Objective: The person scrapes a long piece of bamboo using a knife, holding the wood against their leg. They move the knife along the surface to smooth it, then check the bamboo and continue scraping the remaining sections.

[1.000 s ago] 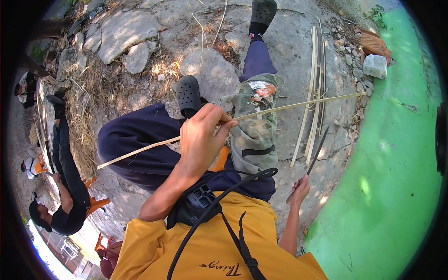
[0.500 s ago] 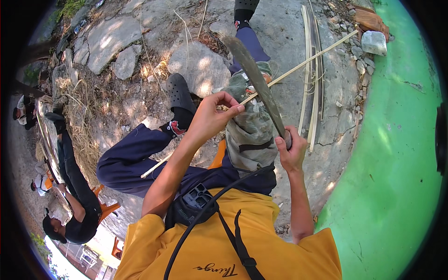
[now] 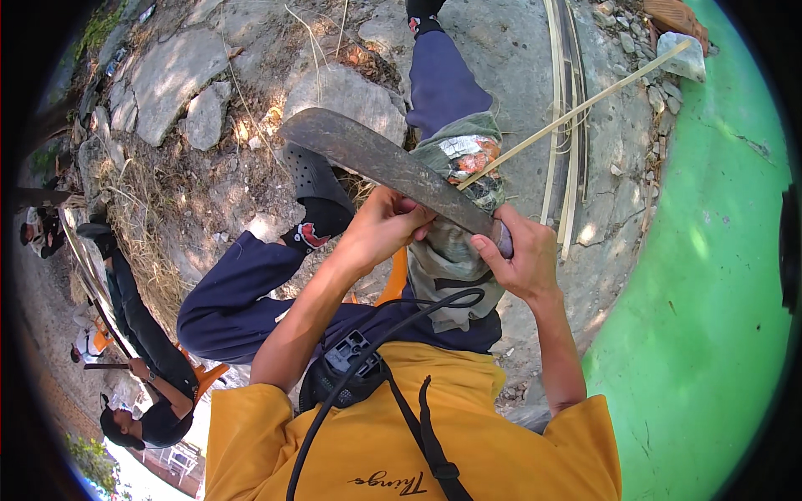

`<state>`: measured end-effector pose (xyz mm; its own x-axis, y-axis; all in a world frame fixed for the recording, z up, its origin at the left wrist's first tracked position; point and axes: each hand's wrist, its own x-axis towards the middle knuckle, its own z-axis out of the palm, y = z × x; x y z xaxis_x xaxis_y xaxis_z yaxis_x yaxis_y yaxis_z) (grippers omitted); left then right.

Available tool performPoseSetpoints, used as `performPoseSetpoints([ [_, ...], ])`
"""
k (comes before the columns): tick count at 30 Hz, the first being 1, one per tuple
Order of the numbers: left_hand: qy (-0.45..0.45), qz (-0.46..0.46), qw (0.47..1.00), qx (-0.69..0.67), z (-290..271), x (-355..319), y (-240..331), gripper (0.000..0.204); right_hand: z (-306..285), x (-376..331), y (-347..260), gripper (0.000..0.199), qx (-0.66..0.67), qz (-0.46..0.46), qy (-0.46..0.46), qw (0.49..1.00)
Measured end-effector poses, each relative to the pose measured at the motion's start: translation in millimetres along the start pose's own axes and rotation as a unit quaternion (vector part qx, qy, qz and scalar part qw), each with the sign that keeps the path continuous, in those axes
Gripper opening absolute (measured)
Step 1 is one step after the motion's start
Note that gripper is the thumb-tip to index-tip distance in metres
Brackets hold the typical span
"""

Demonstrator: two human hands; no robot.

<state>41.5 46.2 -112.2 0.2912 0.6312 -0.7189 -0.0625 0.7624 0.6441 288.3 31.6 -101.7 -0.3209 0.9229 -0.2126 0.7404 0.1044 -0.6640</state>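
In my right hand (image 3: pixel 528 255), fingers closed round its handle, is a machete (image 3: pixel 388 167) with a broad dark blade. The blade slants up to the left, across my raised leg. A thin pale strip of split bamboo (image 3: pixel 576 113) passes behind the blade and sticks out far to the right. My left hand (image 3: pixel 376 230) pinches the strip close to the blade; the blade partly hides those fingertips. Beneath both hands, a grey-green cloth (image 3: pixel 455 255) covers my thigh and knee, with a white and orange patch (image 3: pixel 472 154) near the knee.
More bamboo strips (image 3: pixel 555 125) lie on the cracked concrete at the far right. Beyond a stony edge is green water (image 3: pixel 710 250). A pale block (image 3: pixel 681 57) sits there. At left, a seated co-worker (image 3: pixel 163 417) holds a dark blade (image 3: pixel 107 366). A black cable (image 3: pixel 351 388) crosses my lap.
The machete has swung flatter, its tip moving left and toward me. My right hand has come nearer my left. The strip's far end has shifted right and away. The co-worker's arm has moved.
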Motion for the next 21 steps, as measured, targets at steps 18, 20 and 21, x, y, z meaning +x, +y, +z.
performPoseSetpoints([
  [18,0.054,-0.050,0.997,-0.027,11,7,-14,0.008,1,11,1,0.071,-0.044,0.007,-0.036,0.998],
  [20,0.051,-0.076,0.995,-0.041,9,10,-14,0.004,1,10,-2,0.070,-0.056,0.028,-0.029,0.998],
  [21,0.029,-0.070,0.997,-0.033,6,11,-13,0.008,4,11,2,0.070,-0.063,0.023,-0.016,0.998],
])
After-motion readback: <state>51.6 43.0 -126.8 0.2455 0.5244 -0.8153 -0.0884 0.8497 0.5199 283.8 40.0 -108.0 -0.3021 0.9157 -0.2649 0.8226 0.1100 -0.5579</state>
